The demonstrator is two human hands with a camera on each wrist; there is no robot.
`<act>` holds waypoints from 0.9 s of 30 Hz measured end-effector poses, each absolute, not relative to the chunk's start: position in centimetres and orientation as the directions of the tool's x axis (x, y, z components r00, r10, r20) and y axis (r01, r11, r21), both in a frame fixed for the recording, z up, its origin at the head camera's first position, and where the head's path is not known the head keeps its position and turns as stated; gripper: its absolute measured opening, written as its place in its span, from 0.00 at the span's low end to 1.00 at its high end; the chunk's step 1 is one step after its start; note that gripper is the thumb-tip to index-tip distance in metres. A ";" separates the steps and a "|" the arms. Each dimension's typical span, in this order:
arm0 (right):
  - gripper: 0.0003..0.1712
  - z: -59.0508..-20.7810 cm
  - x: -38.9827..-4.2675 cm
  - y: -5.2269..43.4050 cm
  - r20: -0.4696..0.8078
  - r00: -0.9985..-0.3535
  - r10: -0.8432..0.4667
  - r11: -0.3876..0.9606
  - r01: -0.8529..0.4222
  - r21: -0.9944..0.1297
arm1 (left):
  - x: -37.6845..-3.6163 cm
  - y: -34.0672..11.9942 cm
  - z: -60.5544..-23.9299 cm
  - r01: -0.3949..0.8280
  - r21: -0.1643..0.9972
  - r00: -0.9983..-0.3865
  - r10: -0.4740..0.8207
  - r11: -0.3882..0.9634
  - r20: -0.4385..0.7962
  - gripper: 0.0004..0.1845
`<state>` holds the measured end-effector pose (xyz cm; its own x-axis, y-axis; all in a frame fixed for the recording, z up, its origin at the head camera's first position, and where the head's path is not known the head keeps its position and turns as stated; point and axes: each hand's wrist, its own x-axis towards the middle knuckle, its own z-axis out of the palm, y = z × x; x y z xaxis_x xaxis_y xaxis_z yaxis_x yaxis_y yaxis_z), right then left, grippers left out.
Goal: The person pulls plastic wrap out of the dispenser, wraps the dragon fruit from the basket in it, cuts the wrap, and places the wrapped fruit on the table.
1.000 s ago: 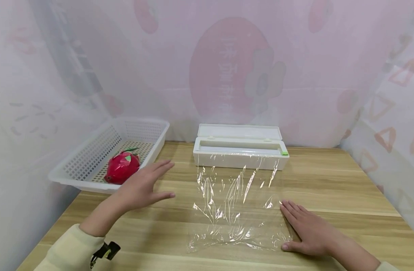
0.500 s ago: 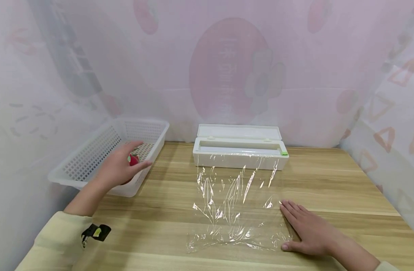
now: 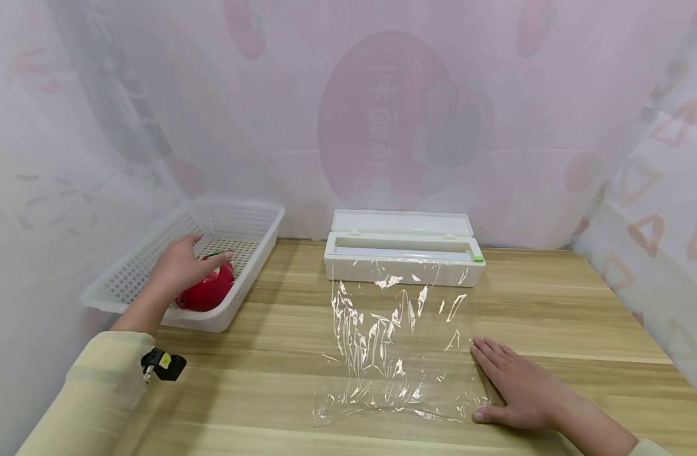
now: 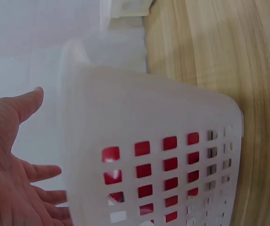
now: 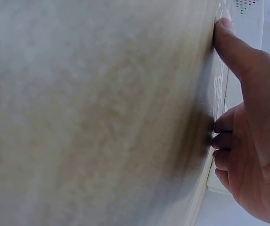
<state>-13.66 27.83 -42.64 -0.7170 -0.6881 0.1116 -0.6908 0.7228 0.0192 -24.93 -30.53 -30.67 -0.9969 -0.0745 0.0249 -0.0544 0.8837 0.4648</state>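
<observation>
A red dragon fruit (image 3: 210,292) lies in a white perforated basket (image 3: 251,212) at the table's far left. My left hand (image 3: 180,266) reaches into the basket with straight fingers spread over the top of the fruit, and holds nothing. In the left wrist view, the left hand (image 4: 12,179) is open beside the basket wall (image 4: 163,122), and the red fruit (image 4: 144,190) shows through the holes. A sheet of cling film (image 3: 394,345) runs from the white dispenser box (image 3: 405,256) across the table. My right hand (image 3: 511,383) presses flat on the film's right edge; the right wrist view shows that hand (image 5: 248,127) palm-down.
The wooden table (image 3: 554,304) stretches to the right of the film. A green cutter tab (image 3: 478,258) sits at the dispenser's right end. A sheer pink curtain (image 3: 383,114) hangs close behind and on both sides.
My left hand moved left from above the table into the basket and now covers the fruit. The film shifted slightly. My right hand stayed put.
</observation>
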 end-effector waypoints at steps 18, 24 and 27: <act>0.59 -42.8 -13.7 27.9 0.102 -0.720 -0.686 0.725 -0.689 0.013 | -27.0 -32.4 -32.8 -0.294 0.486 -0.947 -0.184 0.823 -0.262 0.54; 0.59 -43.0 -13.7 27.9 0.115 -0.714 -0.691 0.720 -0.694 0.018 | -27.2 -32.6 -33.2 -0.275 0.463 -0.951 -0.168 0.843 -0.258 0.53; 0.59 -43.0 -13.7 27.9 0.113 -0.706 -0.699 0.713 -0.701 0.022 | -27.4 -32.5 -33.3 -0.261 0.421 -0.952 -0.160 0.868 -0.261 0.53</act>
<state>-13.71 27.85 -42.98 -0.7064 -0.6987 0.1134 -0.7013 0.7126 0.0218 -27.38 -32.54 -33.34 -0.9519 -0.1596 -0.2615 -0.2614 0.8684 0.4215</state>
